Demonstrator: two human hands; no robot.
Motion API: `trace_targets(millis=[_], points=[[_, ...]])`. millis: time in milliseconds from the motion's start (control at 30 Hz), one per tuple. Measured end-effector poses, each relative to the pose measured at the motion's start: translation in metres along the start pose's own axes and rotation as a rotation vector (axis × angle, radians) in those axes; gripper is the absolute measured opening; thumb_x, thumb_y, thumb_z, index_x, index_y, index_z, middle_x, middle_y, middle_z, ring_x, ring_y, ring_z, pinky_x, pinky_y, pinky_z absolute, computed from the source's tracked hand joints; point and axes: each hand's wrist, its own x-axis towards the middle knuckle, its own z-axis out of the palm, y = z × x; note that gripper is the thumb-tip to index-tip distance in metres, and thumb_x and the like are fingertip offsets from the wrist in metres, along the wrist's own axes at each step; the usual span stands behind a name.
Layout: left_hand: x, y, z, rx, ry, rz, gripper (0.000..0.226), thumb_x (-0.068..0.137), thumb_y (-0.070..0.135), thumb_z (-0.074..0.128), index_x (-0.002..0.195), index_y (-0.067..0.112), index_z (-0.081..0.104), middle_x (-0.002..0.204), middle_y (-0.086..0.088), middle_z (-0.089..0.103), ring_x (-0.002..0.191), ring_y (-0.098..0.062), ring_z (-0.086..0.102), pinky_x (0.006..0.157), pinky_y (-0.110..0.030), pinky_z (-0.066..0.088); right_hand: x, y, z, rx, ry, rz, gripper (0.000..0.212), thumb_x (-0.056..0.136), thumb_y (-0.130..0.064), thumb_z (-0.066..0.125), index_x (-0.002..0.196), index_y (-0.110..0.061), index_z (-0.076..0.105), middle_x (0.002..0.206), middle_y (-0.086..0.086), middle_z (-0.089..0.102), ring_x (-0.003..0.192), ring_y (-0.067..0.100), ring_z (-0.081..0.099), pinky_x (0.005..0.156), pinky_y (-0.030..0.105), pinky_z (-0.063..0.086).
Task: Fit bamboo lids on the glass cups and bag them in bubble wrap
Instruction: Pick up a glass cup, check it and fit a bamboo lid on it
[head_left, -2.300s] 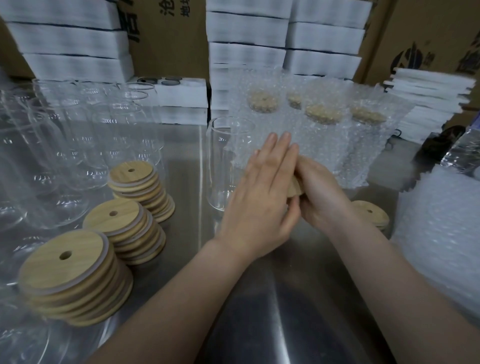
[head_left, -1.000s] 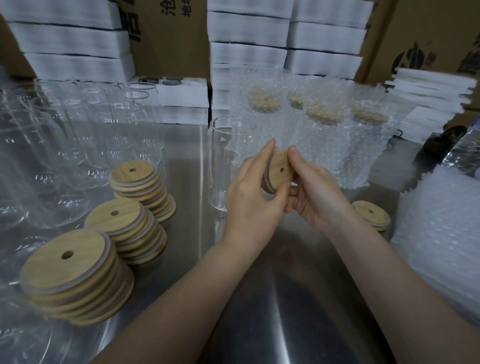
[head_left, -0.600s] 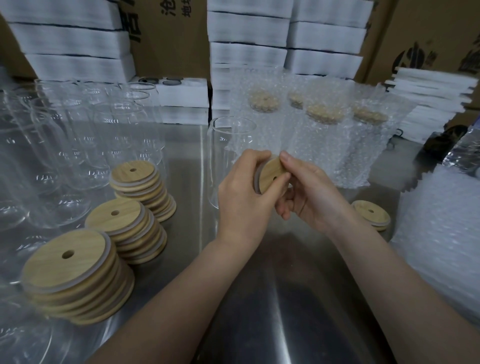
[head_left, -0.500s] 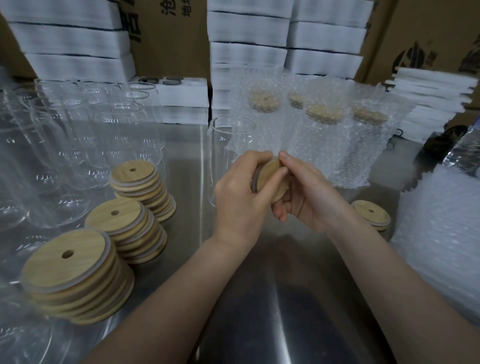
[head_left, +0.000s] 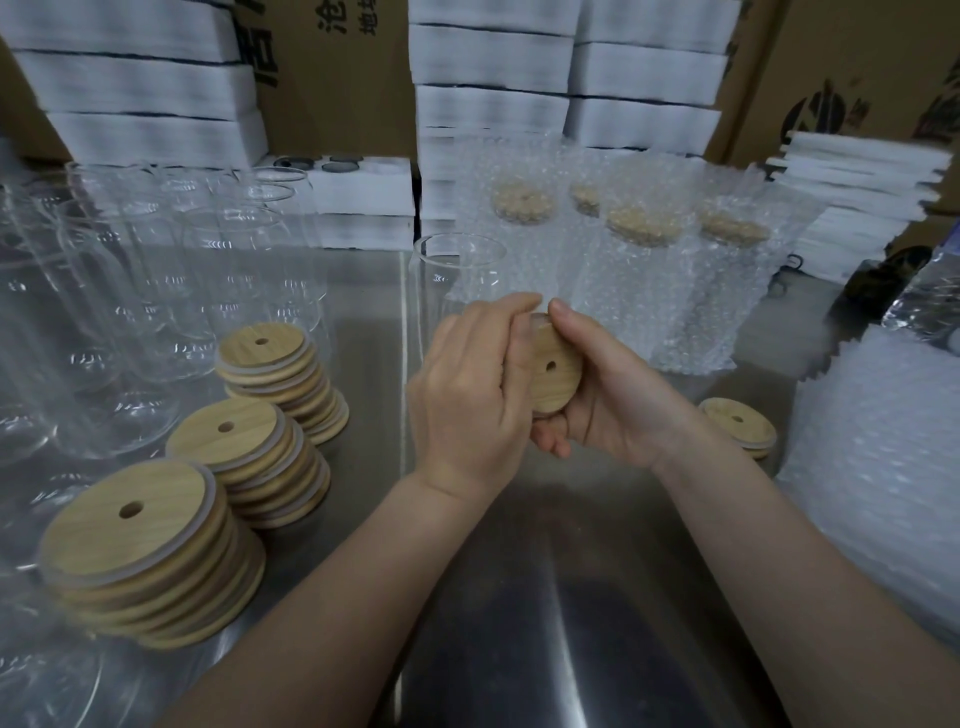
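Cardboard boxes (head_left: 332, 62) line the far wall. One carries large dark Chinese characters cut off by the top edge, of which only 池 reads clearly. A box at far right shows a dark round logo, too cropped to make out. White foam slabs (head_left: 145, 88) are stacked in front of the boxes.

Over the steel bench (head_left: 519, 597), both hands meet at centre around one lid (head_left: 553, 371). It is held tilted on edge above the bench, its holed wooden face toward the camera. The left hand (head_left: 467, 400) has its fingers curled over the lid's left rim, with the fingertips at its top. The right hand (head_left: 618, 400) cradles the lid from the right. Its thumb presses on the top rim, touching a left fingertip, and its other fingers curl behind and under the lid.

Just beyond the hands stands an open-topped cup (head_left: 457, 270). To the far right of it stand bagged cups (head_left: 639, 270), their lids showing through the bubble wrap. Three lid stacks (head_left: 249, 457) sit near left, with empty glasses (head_left: 130, 291) crowded behind them. A short lid pile (head_left: 737, 421) lies just right of the right wrist, beside a heap of bubble bags (head_left: 878, 493).
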Motion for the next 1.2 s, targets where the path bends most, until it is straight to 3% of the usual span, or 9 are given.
trace_targets(millis=[100, 167, 267, 367, 567, 733, 900, 1067, 1200], points=[[0.004, -0.003, -0.003, 0.005, 0.055, -0.059, 0.031, 0.095, 0.015, 0.042, 0.115, 0.001, 0.062, 0.094, -0.005, 0.056, 0.081, -0.015, 0.054, 0.07, -0.02, 0.04, 0.0, 0.0, -0.002, 0.032, 0.073, -0.04, 0.051, 0.089, -0.053, 0.046, 0.111, -0.014, 0.069, 0.074, 0.013, 0.067, 0.044, 0.023, 0.059, 0.038, 0.023, 0.046], [0.007, -0.005, -0.005, 0.008, 0.094, -0.132, 0.034, 0.091, 0.019, 0.049, 0.12, 0.001, 0.056, 0.099, -0.003, 0.047, 0.081, -0.016, 0.049, 0.07, -0.02, 0.037, 0.001, -0.001, -0.004, 0.069, 0.164, -0.08, 0.05, 0.086, -0.052, 0.045, 0.111, -0.015, 0.068, 0.079, 0.013, 0.07, 0.047, 0.023, 0.06, 0.039, 0.023, 0.046], [0.009, -0.012, -0.006, 0.049, 0.077, -0.201, 0.053, 0.085, 0.03, 0.057, 0.125, -0.003, 0.049, 0.112, -0.013, 0.046, 0.096, -0.029, 0.052, 0.084, -0.034, 0.045, 0.001, -0.001, -0.006, 0.138, 0.287, -0.141, 0.045, 0.091, -0.048, 0.043, 0.107, -0.012, 0.065, 0.088, 0.016, 0.072, 0.052, 0.024, 0.062, 0.041, 0.022, 0.045], [0.006, -0.016, -0.003, 0.14, -0.008, -0.307, 0.074, 0.079, 0.047, 0.06, 0.133, -0.001, 0.043, 0.13, -0.02, 0.042, 0.12, -0.035, 0.044, 0.101, -0.048, 0.039, 0.002, -0.002, -0.007, 0.204, 0.381, -0.192, 0.042, 0.1, -0.042, 0.037, 0.106, -0.01, 0.064, 0.097, 0.019, 0.07, 0.06, 0.024, 0.064, 0.047, 0.023, 0.049], [-0.001, -0.037, 0.004, -0.008, -0.152, -0.59, 0.107, 0.071, 0.047, 0.08, 0.151, 0.015, 0.016, 0.154, -0.007, 0.024, 0.143, -0.019, 0.023, 0.112, -0.03, 0.022, 0.005, -0.003, -0.004, 0.322, 0.467, -0.24, 0.032, 0.101, -0.031, 0.041, 0.114, -0.009, 0.061, 0.11, 0.022, 0.063, 0.08, 0.026, 0.066, 0.069, 0.031, 0.058], [-0.004, -0.051, 0.007, -0.157, -0.222, -0.725, 0.103, 0.067, 0.039, 0.086, 0.147, 0.025, 0.022, 0.149, 0.002, 0.038, 0.133, -0.009, 0.037, 0.099, -0.022, 0.029, 0.006, -0.003, -0.001, 0.293, 0.511, -0.31, 0.028, 0.1, -0.022, 0.044, 0.12, -0.015, 0.062, 0.117, 0.011, 0.059, 0.099, 0.026, 0.061, 0.08, 0.033, 0.056], [-0.006, -0.053, 0.008, -0.138, -0.192, -0.684, 0.095, 0.065, 0.038, 0.087, 0.142, 0.031, 0.032, 0.137, 0.007, 0.049, 0.121, -0.003, 0.042, 0.096, -0.024, 0.034, 0.004, -0.004, 0.004, 0.109, 0.55, -0.402, 0.031, 0.102, -0.017, 0.043, 0.129, -0.023, 0.056, 0.134, 0.003, 0.053, 0.115, 0.025, 0.058, 0.093, 0.034, 0.054], [-0.006, -0.048, 0.006, 0.079, -0.207, -0.447, 0.095, 0.063, 0.03, 0.087, 0.144, 0.025, 0.037, 0.141, 0.003, 0.048, 0.131, -0.018, 0.042, 0.109, -0.038, 0.036, 0.002, -0.005, 0.008, -0.09, 0.595, -0.5, 0.035, 0.096, -0.023, 0.043, 0.129, -0.033, 0.052, 0.134, -0.008, 0.048, 0.129, 0.023, 0.051, 0.105, 0.033, 0.047], [-0.007, -0.042, 0.004, 0.261, -0.252, -0.278, 0.091, 0.065, 0.028, 0.085, 0.144, 0.026, 0.039, 0.14, 0.0, 0.048, 0.131, -0.023, 0.041, 0.109, -0.047, 0.034, 0.0, -0.004, 0.006, -0.322, 0.634, -0.571, 0.04, 0.088, -0.029, 0.044, 0.124, -0.047, 0.049, 0.14, -0.013, 0.043, 0.138, 0.014, 0.042, 0.117, 0.039, 0.035]])
